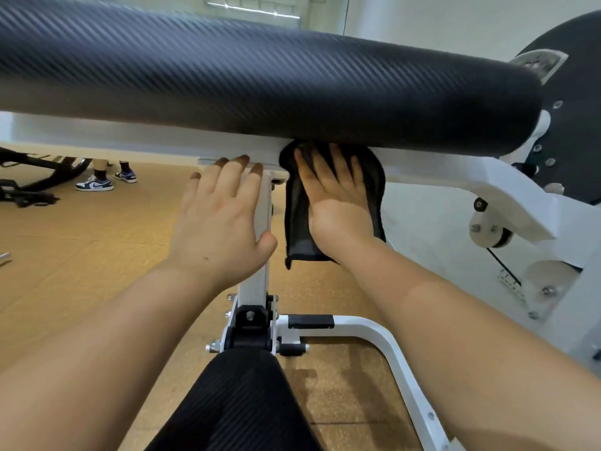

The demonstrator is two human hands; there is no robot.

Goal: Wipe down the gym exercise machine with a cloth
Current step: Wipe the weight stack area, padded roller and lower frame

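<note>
Spreading pressure, the cloth [297, 219] is pinned to the frame [130, 138] by the flat right hand [335, 200]. The released left hand [221, 219] is braced alongside.

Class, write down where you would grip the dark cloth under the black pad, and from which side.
Pinch the cloth by its lower hem, coming from below: that end hangs loose, while its top sits under the pad and the right hand presses its middle flat.

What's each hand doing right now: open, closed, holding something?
Left hand: open, fingers resting on the white frame.
Right hand: open, flat, pressing the cloth against the frame.
</note>
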